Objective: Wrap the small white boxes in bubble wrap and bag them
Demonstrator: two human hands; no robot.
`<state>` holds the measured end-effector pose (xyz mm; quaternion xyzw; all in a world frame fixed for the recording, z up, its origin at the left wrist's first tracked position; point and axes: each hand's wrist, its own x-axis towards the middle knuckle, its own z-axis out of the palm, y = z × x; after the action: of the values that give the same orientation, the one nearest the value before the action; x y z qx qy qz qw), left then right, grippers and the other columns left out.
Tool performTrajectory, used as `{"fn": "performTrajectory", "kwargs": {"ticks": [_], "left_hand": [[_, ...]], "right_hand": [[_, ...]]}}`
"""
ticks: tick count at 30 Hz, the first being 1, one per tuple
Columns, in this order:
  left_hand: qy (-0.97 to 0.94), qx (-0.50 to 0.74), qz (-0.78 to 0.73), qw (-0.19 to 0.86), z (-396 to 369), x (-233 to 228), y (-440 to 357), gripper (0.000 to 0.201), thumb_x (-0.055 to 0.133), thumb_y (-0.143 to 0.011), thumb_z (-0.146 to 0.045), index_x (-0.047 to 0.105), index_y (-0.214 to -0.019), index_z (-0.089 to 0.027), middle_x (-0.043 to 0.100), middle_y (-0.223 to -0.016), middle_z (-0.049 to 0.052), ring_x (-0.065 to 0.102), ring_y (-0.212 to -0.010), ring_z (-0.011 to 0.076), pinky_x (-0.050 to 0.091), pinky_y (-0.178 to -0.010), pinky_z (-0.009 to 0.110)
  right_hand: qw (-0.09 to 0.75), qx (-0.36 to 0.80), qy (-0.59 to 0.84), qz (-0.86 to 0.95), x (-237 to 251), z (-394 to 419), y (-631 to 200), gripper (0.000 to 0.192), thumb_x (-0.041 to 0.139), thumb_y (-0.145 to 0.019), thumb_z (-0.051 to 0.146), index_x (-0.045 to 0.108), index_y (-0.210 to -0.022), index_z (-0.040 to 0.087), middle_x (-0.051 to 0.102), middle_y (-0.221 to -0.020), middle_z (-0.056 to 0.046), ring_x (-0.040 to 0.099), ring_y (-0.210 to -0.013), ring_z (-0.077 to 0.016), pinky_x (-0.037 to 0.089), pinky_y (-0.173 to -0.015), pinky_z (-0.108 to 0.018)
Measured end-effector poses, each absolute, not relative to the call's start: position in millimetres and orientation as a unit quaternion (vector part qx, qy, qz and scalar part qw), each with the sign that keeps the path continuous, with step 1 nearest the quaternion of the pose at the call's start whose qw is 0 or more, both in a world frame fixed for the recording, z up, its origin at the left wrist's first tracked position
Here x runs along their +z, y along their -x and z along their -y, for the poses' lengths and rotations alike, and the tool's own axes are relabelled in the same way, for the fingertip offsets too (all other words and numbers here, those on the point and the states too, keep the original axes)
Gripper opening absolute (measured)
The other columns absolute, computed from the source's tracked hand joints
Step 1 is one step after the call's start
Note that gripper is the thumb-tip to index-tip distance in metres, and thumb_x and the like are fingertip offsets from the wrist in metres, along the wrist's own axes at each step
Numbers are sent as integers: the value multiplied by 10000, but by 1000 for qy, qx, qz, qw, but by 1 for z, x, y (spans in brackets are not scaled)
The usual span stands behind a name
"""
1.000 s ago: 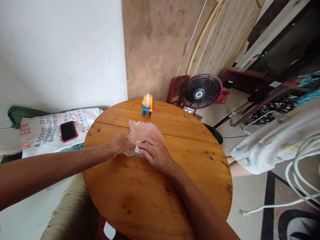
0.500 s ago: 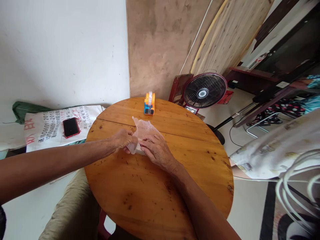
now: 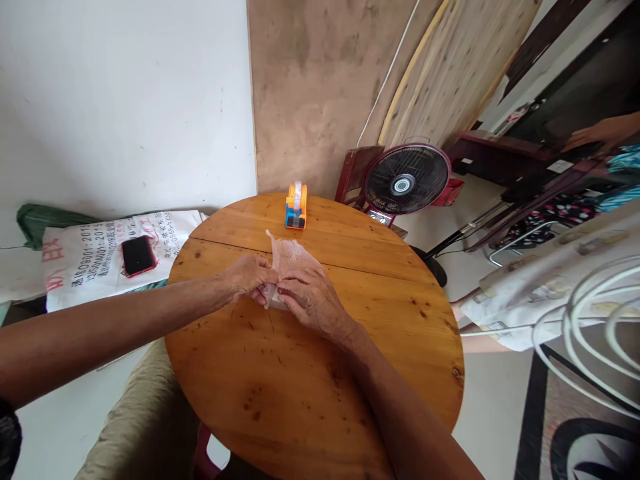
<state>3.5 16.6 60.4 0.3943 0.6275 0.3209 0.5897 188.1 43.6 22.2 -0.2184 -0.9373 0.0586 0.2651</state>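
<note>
Two hands are seen at work on a round wooden counter (image 3: 310,393), the largest thing in view, its planks marked with dark knots. Behind the counter a fan (image 3: 406,180) is stood on the floor, and to the left a printed sack (image 3: 90,260) is spread out with a phone (image 3: 138,255) laid on it. At the counter's far edge an orange and blue tape dispenser (image 3: 295,207) is set upright, well apart from the hands.

Near the counter's middle a bag (image 3: 290,257) is laid: thin, pale pink, translucent and crinkled, with its far part flat on the wood and one corner raised. Its near end is gathered up between the hands.

The left hand (image 3: 249,277) is closed on the bag's near left edge, the grip pinching the film between thumb and fingers. The right hand (image 3: 313,300) is laid over the bag's near right part, the fingers bent and pressed down on it; whether the film is pinched there cannot be told. The two hands are held just beside each other, nearly touching.
</note>
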Motion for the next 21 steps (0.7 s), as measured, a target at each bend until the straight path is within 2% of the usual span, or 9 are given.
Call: {"fn": "performTrajectory", "kwargs": {"ticks": [3,8,12,15,19,21], "left_hand": [[-406,305,-604,614,-15,65,0,38,601,-582,-157,569,-597,-141,616,-494,22,580,-458,139,530,-487,266],[-398,318,-575,640,-10,72,5,140,627,-553,-182,640,-679,-123,650,-602,23,610,-546,149,578,-580,312],[-460,294,-568,616,-8,68,4,122,646,-587,-168,642,-702,-130,653,-642,19,615,-596,142,582,-635,306],[-517,284,-576,566,-8,57,1,119,632,-631,-171,661,-745,-155,648,-658,0,596,-577,129,554,-586,269],[-576,295,-584,490,-9,39,-2,88,641,-687,-220,680,-762,-196,590,-600,-34,520,-493,106,434,-463,210],[-597,302,-581,464,-8,33,-2,86,648,-712,-238,688,-780,-203,571,-582,-40,494,-482,98,387,-458,202]], "right_hand": [[248,69,223,940,25,-42,-188,149,585,-879,225,683,-991,225,716,-1049,-58,606,-986,-229,393,-927,-407],[264,91,239,930,22,-40,-190,209,580,-877,253,614,-1075,193,699,-957,-80,602,-919,-237,422,-906,-406],[268,122,255,921,20,-42,-191,266,613,-844,255,588,-1102,195,697,-1037,-97,611,-989,-254,420,-953,-432],[272,141,265,914,22,-42,-192,297,640,-807,220,586,-1099,213,702,-1059,-81,614,-1029,-256,413,-982,-440],[270,170,280,906,27,-40,-194,370,663,-788,216,570,-1146,226,690,-1122,-83,614,-1061,-257,441,-954,-422],[264,194,286,901,28,-39,-196,394,671,-796,236,557,-1173,225,681,-1143,-89,618,-1061,-258,459,-929,-412]]}}
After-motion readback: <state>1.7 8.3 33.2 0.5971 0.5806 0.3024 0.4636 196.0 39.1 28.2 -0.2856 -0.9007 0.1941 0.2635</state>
